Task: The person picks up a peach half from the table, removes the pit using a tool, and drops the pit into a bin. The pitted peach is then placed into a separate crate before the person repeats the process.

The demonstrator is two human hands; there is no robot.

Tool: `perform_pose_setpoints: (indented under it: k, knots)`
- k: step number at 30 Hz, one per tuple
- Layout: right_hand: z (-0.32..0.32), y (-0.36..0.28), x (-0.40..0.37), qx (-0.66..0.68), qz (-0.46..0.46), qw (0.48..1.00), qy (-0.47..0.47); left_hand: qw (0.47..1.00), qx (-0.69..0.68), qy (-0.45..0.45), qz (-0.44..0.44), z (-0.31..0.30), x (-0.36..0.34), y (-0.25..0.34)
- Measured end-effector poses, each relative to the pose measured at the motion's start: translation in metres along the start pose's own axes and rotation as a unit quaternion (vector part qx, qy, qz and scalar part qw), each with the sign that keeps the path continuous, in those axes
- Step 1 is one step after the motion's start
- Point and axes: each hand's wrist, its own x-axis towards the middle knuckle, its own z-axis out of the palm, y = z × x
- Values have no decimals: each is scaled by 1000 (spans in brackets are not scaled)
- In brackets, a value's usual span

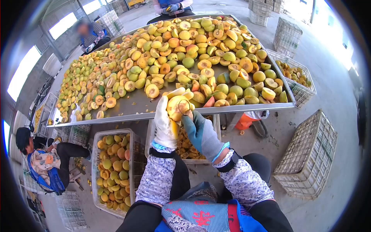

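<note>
My left hand (167, 120), in a white glove, is closed around a yellow peach half (177, 107) held cut side up above the front edge of the metal table. My right hand (199, 133), in a blue and grey glove, is closed at the fruit's right side. Its fingers pinch a small tool with a thin curved loop (182, 103) that touches the cut face; the glove hides its handle. Many peach halves (154, 69), several with pits showing, lie piled on the table (131, 116) just beyond my hands.
Below my hands stands a crate (217, 133) of small fruit pieces. A white crate (94, 170) of whole peaches is at left, and an upturned basket (305, 154) at right. One person (46, 162) sits at left; others (172, 7) work across the table.
</note>
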Motion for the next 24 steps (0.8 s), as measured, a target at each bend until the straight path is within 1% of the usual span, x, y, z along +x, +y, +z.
perform_pose_setpoints:
  k: [1, 3, 5, 6, 7, 9, 13, 15, 18, 19, 21, 22, 24]
  knots:
    - [-1, 0, -1, 4, 2, 1000, -7, 1000, -7, 11, 4, 1, -1, -1]
    - [0, -1, -2, 15, 6, 1000, -22, 983, 152, 10, 105, -9, 1, -12]
    - [0, 0, -4, -30, 8, 999, -27, 985, 146, 21, 85, -13, 1, -11]
    - [1, 2, -5, -53, 10, 998, -29, 998, 60, 32, 13, -2, -2, 2]
    - [2, 4, -6, -30, 11, 999, -34, 997, -27, 44, -59, 2, -4, 9]
    - [7, 7, -7, 16, 12, 999, -46, 997, -16, 63, -28, 2, -6, 3]
    - [14, 12, -12, 107, 68, 989, -74, 991, -16, 131, 1, 11, -10, -3]
    - [16, 18, -12, 130, 94, 983, -88, 992, 31, 119, 4, 4, -8, -3]
    - [16, 16, -11, 115, 99, 981, -117, 990, 97, 99, 27, 1, -7, 0]
    - [12, 10, -10, 133, 161, 967, -144, 988, 118, 92, 39, 1, -6, 2]
    - [-2, -25, -6, 168, 283, 924, -196, 991, 94, 91, 28, -3, -6, -2]
    - [0, -20, -7, 166, 266, 930, -190, 992, 82, 91, 22, -5, -6, -3]
    - [5, -9, -9, 163, 233, 942, -180, 993, 106, 56, -2, -7, -6, 0]
